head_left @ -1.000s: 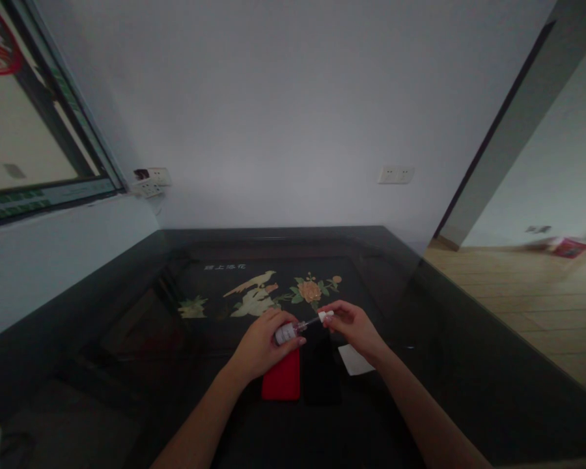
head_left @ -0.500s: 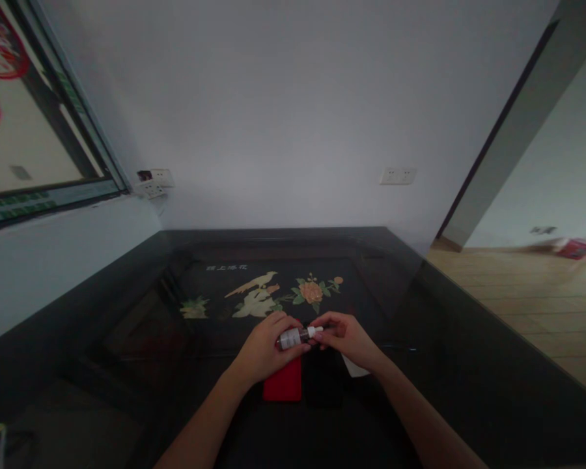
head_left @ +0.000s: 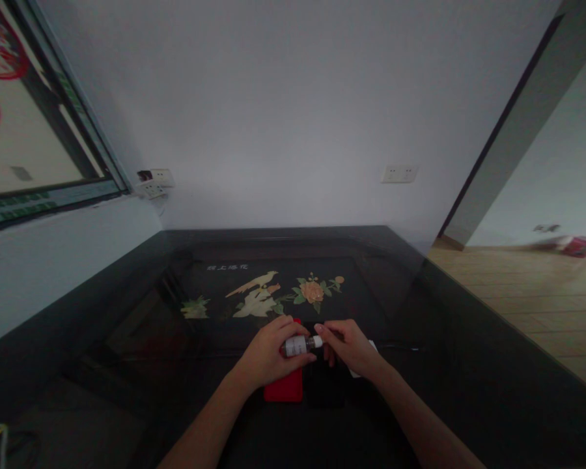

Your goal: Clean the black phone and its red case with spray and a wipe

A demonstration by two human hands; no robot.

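Observation:
My left hand point(head_left: 268, 348) is wrapped round a small dropper bottle point(head_left: 295, 346) with a pale printed label. The bottle lies sideways, its white top pointing right. Around that white top point(head_left: 317, 341), the thumb and fingers of my right hand point(head_left: 349, 345) are pinched. Below my left hand a flat red rectangular object point(head_left: 283, 391) rests on the table, partly covered by the hand. Beside it is a dark flat rectangular object point(head_left: 325, 385), hard to make out. A white piece point(head_left: 354, 374), perhaps paper, shows partly from under my right hand.
The dark glossy table point(head_left: 176, 404) carries a bird-and-flower picture point(head_left: 264, 293) beyond my hands. Behind it rises a wall with a socket point(head_left: 399, 174). A window point(head_left: 39, 117) is at left, with cables point(head_left: 0, 436) at the lower left. Wooden floor point(head_left: 517, 299) lies to the right.
Both hands and the bottle have shifted slightly right and toward me. The right fingers have changed their hold at the white top, and more of the red object shows behind the left hand.

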